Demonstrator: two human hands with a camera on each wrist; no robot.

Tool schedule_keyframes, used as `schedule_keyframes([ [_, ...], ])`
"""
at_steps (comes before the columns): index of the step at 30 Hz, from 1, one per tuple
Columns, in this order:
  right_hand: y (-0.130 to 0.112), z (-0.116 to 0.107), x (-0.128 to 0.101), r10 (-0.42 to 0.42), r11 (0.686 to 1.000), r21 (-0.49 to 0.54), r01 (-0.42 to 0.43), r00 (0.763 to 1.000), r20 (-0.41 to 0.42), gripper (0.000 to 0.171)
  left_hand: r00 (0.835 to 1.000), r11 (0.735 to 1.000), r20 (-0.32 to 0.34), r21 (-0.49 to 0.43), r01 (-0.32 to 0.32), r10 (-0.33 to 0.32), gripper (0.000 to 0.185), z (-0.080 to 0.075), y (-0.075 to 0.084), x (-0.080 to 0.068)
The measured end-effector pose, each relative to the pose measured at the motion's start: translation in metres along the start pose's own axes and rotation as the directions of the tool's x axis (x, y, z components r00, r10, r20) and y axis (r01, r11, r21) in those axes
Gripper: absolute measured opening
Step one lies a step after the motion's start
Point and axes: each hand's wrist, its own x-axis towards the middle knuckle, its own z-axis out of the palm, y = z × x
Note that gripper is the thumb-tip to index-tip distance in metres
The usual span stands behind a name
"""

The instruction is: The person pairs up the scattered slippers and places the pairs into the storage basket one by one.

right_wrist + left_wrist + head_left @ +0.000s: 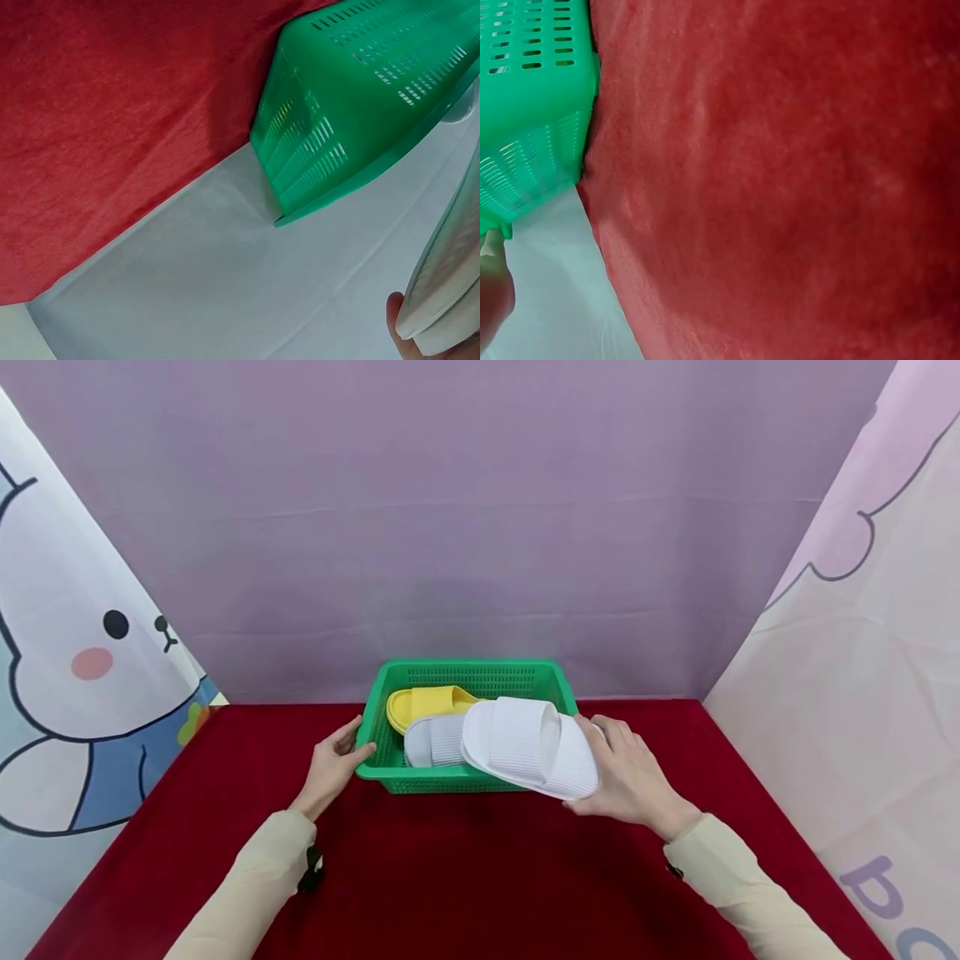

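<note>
A green plastic basket (480, 670) with slotted walls stands at the far side of the red-covered table. My left hand (328, 774) grips its left rim, thumb on top. Inside lie a yellow slipper (429, 702) and, nearer, a light grey slipper (442, 737), both partly covered. My right hand (628, 777) holds white slippers (517, 743) by the heel end, tilted over the basket's front right rim. Two stacked soles (446, 289) show in the right wrist view, with fingertips (397, 311) at their edge.
Red cloth (465, 877) covers the table. A plain purple backdrop (480, 527) rises just behind the basket. Printed cloth panels flank both sides, the left one with a cartoon animal (82, 635).
</note>
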Motion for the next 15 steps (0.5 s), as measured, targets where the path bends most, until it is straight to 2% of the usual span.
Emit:
schedule_keyframes([
  [7,0.003,0.002,0.007,-0.023,1.000,0.021,0.024,1.000,-0.009,0.104,1.000,0.999,-0.008,-0.034,0.019,-0.020,0.066,0.002,0.002,-0.002],
  [15,0.008,0.003,0.022,-0.066,0.997,0.038,0.068,0.997,-0.031,0.102,0.999,0.999,-0.022,-0.030,0.025,-0.026,0.064,0.005,0.002,-0.002],
])
